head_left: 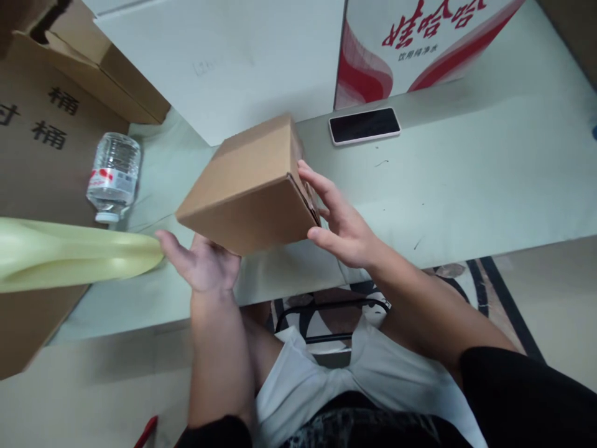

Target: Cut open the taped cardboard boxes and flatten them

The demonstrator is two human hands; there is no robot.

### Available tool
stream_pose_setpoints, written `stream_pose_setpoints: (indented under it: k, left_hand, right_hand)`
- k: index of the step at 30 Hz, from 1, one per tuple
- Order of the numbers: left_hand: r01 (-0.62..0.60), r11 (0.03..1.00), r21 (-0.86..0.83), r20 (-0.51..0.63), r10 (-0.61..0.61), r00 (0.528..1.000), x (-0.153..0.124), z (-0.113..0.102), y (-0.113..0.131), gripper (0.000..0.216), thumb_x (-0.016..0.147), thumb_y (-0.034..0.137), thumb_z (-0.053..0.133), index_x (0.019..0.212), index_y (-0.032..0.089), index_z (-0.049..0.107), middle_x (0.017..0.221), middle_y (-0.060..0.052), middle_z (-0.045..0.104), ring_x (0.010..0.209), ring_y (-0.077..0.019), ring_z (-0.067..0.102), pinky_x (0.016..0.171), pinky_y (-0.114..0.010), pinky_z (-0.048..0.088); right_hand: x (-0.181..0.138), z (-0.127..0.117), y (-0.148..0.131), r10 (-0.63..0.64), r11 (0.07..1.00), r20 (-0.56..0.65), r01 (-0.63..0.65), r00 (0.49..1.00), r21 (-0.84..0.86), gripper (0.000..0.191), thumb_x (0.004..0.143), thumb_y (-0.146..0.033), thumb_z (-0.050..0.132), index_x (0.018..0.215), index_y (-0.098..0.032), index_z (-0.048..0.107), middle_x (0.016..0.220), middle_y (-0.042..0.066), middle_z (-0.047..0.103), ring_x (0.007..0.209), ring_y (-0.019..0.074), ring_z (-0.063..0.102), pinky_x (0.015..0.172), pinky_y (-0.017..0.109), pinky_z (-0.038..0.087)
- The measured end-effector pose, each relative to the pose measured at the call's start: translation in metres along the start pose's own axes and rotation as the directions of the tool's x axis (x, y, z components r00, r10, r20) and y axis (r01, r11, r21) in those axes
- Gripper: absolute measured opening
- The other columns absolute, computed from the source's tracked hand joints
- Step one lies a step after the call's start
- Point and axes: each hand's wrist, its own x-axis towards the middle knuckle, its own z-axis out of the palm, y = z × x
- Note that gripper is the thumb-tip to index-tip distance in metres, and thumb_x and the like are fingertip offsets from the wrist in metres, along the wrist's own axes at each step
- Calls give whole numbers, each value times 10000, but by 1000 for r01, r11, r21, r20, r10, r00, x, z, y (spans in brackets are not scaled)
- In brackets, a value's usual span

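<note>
A plain brown cardboard box (252, 186) is held tilted above the table, its right end showing a slightly parted flap edge. Under its lower left side lies my left hand (208, 261), palm up, with the thumb stuck out to the left and the fingers hidden beneath the box. At the right end, my right hand (340, 221) presses its fingertips and thumb against the flap edge. Both hands bear the box between them. The inside of the box cannot be seen.
A phone (364, 126) lies on the pale green table (489, 168). Behind stand a white carton (233, 56) and a red-and-white printed carton (373, 56). To the left are a water bottle (114, 177), a pale yellow plastic object (79, 255) and a large brown carton (41, 168).
</note>
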Motion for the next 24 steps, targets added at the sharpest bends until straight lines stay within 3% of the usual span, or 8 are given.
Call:
stream_pose_setpoints:
  k: [5,8,11,13,16,19,22,24]
  left_hand:
    - [312,949,-49,-100,-316,944,2,-14,-7,399,777,499,787,994,165,757,817,-78,771,785,-236,771,556,-260,617]
    - [443,893,75,-56,-440,896,0,-18,-12,491,666,329,835,1121,163,754,811,-55,768,646,-198,731,511,-259,593]
    - [487,832,265,-53,-492,869,-2,-17,-18,583,718,367,812,1268,195,725,888,-67,784,678,-225,740,560,-320,616]
    - [379,845,377,-166,-341,925,-2,-19,-21,561,781,436,798,1296,232,708,1008,-80,793,838,-252,771,685,-354,645]
    - [-49,884,466,-196,157,968,-3,-19,-21,642,792,636,798,1320,290,680,1351,-93,724,1283,-310,685,1040,-448,603]
    - [-443,764,469,65,470,880,-7,-13,-16,682,851,814,639,1366,367,651,1567,-46,585,1522,-329,500,1249,-516,457]
    - [-618,560,551,353,515,781,-11,-7,-11,604,912,814,553,1300,375,699,1539,-33,599,1551,-356,460,1334,-595,327]
    - [-657,476,585,439,494,750,-11,-6,-12,525,961,735,547,1257,342,731,1496,-51,628,1526,-367,484,1346,-634,284]
  right_hand:
    - [3,-2,-7,-187,976,-104,173,977,-133,454,1019,-586,520,1285,-271,710,1543,74,637,1569,296,465,1359,582,279]
    - [4,-3,-8,-235,960,-167,202,957,-197,321,1018,-476,541,1115,-258,755,1370,68,748,1421,276,616,1319,577,371]
    - [4,-3,-7,-298,938,-210,246,931,-243,233,998,-372,563,948,-251,756,1158,55,813,1220,261,730,1246,576,474]
    - [4,-1,-4,-363,908,-199,299,910,-292,204,976,-306,575,875,-253,744,1050,44,821,1100,246,765,1197,563,523]
    - [4,5,0,-439,859,-117,378,891,-344,147,941,-245,604,887,-252,741,1026,41,820,1025,232,774,1162,539,553]
    - [4,13,2,-462,833,-17,428,887,-352,112,929,-245,626,959,-247,733,1080,46,819,1030,228,772,1163,533,556]
    - [5,19,3,-470,823,34,452,882,-343,124,926,-254,637,1017,-238,719,1117,57,814,1066,231,765,1176,544,544]
    - [4,22,3,-477,826,25,458,879,-330,113,927,-260,624,991,-238,715,1103,58,811,1079,238,762,1167,551,547]
